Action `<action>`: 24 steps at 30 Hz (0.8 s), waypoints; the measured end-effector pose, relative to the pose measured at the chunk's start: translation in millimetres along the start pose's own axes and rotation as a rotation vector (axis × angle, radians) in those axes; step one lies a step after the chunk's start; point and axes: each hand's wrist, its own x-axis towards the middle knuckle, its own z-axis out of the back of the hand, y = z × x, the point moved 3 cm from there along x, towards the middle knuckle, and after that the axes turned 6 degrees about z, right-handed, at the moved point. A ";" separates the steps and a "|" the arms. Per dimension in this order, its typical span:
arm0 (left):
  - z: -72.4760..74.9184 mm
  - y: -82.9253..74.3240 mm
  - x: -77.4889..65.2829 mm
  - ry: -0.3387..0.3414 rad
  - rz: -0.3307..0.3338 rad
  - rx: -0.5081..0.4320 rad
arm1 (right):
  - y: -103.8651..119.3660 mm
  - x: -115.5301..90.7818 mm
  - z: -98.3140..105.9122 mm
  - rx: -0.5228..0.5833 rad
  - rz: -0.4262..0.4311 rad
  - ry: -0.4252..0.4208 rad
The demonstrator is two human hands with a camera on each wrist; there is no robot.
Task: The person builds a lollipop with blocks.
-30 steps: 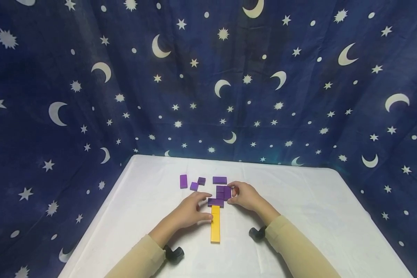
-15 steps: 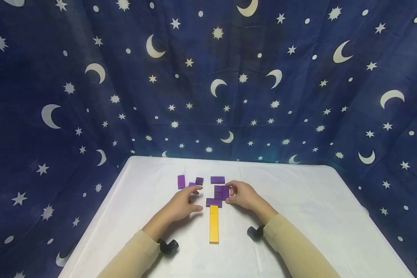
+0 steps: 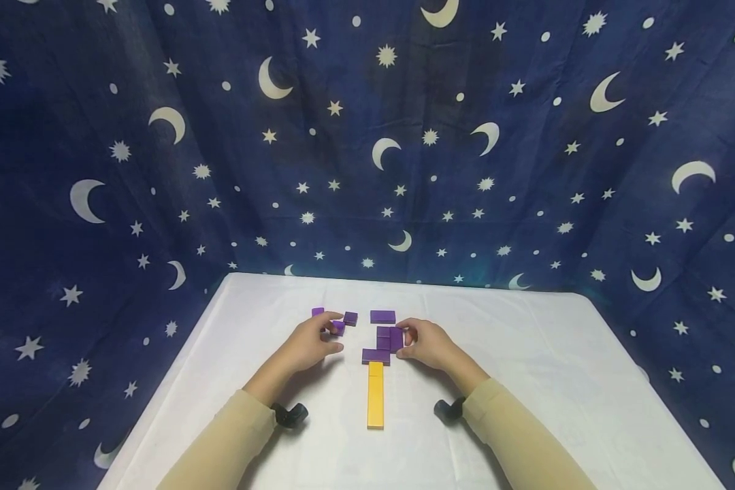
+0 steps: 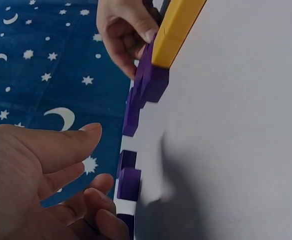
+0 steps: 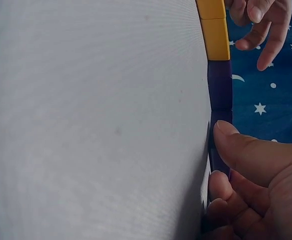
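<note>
My right hand (image 3: 430, 344) pinches the ends of an upright-lying purple rectangular block (image 3: 396, 339) between thumb and fingers. That block lies against smaller purple pieces (image 3: 383, 338) on its left. Below them a purple block (image 3: 376, 356) lies crosswise, touching the top of a strip of yellow blocks (image 3: 376, 401). My left hand (image 3: 306, 344) is at a small purple block (image 3: 338, 329), thumb and fingers apart; in the left wrist view nothing sits between them. The hand partly covers another purple block (image 3: 318, 311). Just beyond lies a small dark purple block (image 3: 350, 318).
A separate purple rectangular block (image 3: 382, 316) lies behind the group. Everything rests on a white-covered table (image 3: 514, 381). A dark blue curtain (image 3: 343, 170) with moons and stars stands behind and beside it.
My left hand has moved left and away from the yellow strip, over to the small purple blocks. The right hand stays at its purple block. The head view has shifted slightly.
</note>
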 end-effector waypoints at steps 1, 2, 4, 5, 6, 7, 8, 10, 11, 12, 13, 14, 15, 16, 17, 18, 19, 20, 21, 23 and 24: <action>1.0 0.9 1.6 -0.002 0.003 0.005 | 0.0 0.0 -0.3 0.000 0.001 0.001; 1.8 1.8 3.2 -0.004 0.005 0.005 | 0.4 0.0 -0.3 -0.001 0.003 0.001; 3.4 3.5 6.2 -0.004 0.006 0.014 | 0.8 0.0 -0.3 -0.003 0.002 0.003; 4.2 4.2 7.5 -0.005 0.005 0.019 | 0.8 0.0 -0.4 -0.004 0.001 0.003; 5.0 5.0 8.8 -0.006 0.003 0.026 | 0.9 0.0 -0.4 -0.006 -0.001 0.004; 5.6 5.9 10.0 -0.004 0.004 0.026 | 1.0 -0.1 -0.4 -0.006 -0.003 0.003; 6.0 6.5 11.0 -0.002 0.004 0.027 | 1.0 0.0 -0.4 -0.007 -0.005 0.002; 6.6 8.0 13.1 -0.002 0.004 0.031 | 0.9 0.0 -0.3 -0.007 -0.008 0.001; 6.9 8.5 14.2 -0.002 0.005 0.033 | 0.9 0.0 -0.3 -0.007 -0.010 0.000; 7.0 8.9 15.4 -0.001 0.008 0.031 | 1.0 0.0 -0.3 -0.006 -0.013 -0.001; 7.3 9.1 16.4 0.001 0.010 0.029 | 1.2 0.0 -0.3 -0.006 -0.014 -0.002; 7.7 9.1 17.6 0.002 0.010 0.031 | 1.4 -0.1 -0.3 -0.005 -0.014 -0.003; 8.2 9.3 19.0 0.005 0.012 0.033 | 1.6 -0.1 -0.5 -0.003 -0.015 -0.003; 8.8 9.2 20.1 0.007 0.011 0.037 | 1.6 0.0 -0.4 -0.002 -0.017 -0.003; 9.3 9.1 21.2 0.010 0.012 0.039 | 1.8 -0.1 -0.1 0.000 -0.018 -0.004; 9.6 9.3 22.3 0.012 0.013 0.041 | 2.1 -0.4 0.1 0.001 -0.017 -0.004; 9.9 9.5 23.2 0.015 0.016 0.044 | 2.5 -0.7 0.4 0.003 -0.016 -0.002; 10.1 9.7 24.0 0.019 0.020 0.047 | 2.7 -1.1 0.7 0.005 -0.017 -0.001; 10.2 9.9 24.8 0.023 0.024 0.049 | 2.7 -1.3 1.0 0.006 -0.016 0.000; 10.4 10.0 26.3 0.031 0.033 0.051 | 3.1 -1.7 1.7 0.006 -0.013 0.001; 10.4 10.1 27.2 0.038 0.037 0.054 | 3.1 -1.7 1.8 0.005 -0.011 0.001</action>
